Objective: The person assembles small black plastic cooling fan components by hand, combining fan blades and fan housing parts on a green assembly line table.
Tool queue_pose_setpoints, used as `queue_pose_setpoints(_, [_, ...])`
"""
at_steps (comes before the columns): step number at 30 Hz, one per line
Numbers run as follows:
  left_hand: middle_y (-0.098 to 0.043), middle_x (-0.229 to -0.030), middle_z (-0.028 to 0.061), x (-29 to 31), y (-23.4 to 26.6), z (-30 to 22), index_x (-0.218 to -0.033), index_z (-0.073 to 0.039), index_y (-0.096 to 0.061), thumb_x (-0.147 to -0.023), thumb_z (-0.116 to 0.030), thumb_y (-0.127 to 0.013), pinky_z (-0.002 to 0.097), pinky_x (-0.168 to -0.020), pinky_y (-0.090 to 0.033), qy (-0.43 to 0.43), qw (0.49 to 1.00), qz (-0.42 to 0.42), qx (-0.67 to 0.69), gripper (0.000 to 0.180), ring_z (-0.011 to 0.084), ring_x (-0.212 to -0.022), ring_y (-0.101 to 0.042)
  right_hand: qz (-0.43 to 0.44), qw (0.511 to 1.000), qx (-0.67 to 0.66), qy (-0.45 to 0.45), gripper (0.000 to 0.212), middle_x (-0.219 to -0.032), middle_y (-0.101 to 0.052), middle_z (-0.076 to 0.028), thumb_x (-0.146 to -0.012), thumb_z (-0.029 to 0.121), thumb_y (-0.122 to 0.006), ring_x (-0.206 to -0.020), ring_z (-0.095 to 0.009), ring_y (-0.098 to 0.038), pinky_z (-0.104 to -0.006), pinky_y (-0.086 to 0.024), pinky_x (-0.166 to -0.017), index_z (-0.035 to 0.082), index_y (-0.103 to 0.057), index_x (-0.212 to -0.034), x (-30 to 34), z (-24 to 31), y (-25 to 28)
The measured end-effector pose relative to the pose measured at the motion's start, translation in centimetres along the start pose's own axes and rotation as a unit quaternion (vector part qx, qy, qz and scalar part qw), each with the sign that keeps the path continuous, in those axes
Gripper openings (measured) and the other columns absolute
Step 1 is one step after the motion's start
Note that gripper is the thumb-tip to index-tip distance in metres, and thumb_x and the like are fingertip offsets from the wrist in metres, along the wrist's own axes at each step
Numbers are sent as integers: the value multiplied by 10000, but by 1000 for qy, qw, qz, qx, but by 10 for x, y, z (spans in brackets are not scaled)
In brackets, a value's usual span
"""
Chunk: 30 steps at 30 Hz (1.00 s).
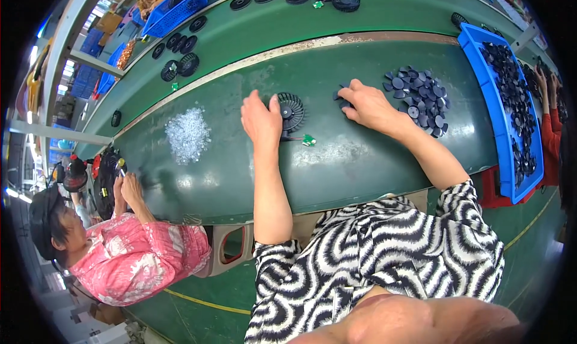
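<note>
My left hand [262,120] is at the left side of a round black fan [291,110] with a finned rim, lying on the green work surface. Its thumb lies over the fan's near-left edge, and the hand partly hides that side. A short wire leads from the fan to a small green circuit board [309,140]. Farther right, my right hand [371,106] has thumb and fingers bent around a small dark bladed piece [339,96], partly hidden by the fingers. Beside that hand lies a pile of dark bladed pieces [424,97].
A heap of small clear pieces [188,136] lies left. A blue tray [508,109] of dark parts stands right. Beyond the pale ledge, a green belt [240,31] carries several black fans [345,2]. A person in pink [129,254] works at left; another person's arms [548,97] show far right.
</note>
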State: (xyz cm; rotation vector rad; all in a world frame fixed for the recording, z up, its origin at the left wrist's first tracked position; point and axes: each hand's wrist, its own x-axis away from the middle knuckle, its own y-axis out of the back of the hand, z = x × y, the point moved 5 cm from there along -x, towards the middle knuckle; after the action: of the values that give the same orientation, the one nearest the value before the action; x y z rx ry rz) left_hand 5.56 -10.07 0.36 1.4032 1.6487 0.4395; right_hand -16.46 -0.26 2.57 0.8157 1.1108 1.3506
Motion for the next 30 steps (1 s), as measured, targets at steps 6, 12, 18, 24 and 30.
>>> queue_pose_setpoints(6, [-649, -983, 189, 5, -6, -11, -1019, -45, -643, -866, -234, -592, 415, -817, -475, 17, 989, 147, 9, 248, 336, -914, -629, -93, 941, -307, -110, 216, -746, -607, -48, -889, 136, -582, -618, -94, -557, -260, -458, -558, 4, -612, -1057, -6, -25, 14])
queue_pose_setpoints(12, [-662, -916, 162, 8, -21, -11, -972, 24, -600, -914, -209, -563, 393, -709, -491, 81, 949, 159, 261, 242, 287, -793, -645, -117, 983, -77, -121, 266, -926, -631, -176, -830, 153, -624, -873, -358, -611, -427, -483, -760, 38, -610, -1070, 0, -50, 26])
queue_pose_setpoints(18, [-637, -908, 91, 21, -32, -23, -1017, 20, -568, -963, -237, -529, 310, -596, -542, 226, 748, 299, 548, 265, 169, -737, -641, -52, 998, -31, -27, 347, -972, -562, -176, -781, 144, -682, -915, -377, -588, -455, -479, -787, 45, -554, -1088, -7, -21, 9])
queue_pose_setpoints(24, [-629, -991, 114, 26, -29, -39, -1087, 14, -530, -970, -255, -518, 386, -696, -590, 256, 656, 310, 638, 294, 212, -803, -660, -21, 998, 7, -62, 320, -967, -580, -210, -779, 143, -664, -894, -399, -595, -484, -486, -759, 22, -533, -1044, -30, -28, 0])
queue_pose_setpoints(30, [-636, -995, 122, 26, -31, -33, -1071, 19, -539, -969, -269, -526, 426, -793, -571, 270, 628, 293, 669, 307, 225, -865, -657, -7, 997, 35, -65, 308, -940, -595, -197, -780, 191, -676, -899, -387, -601, -480, -482, -764, 29, -574, -1021, -36, -23, 12])
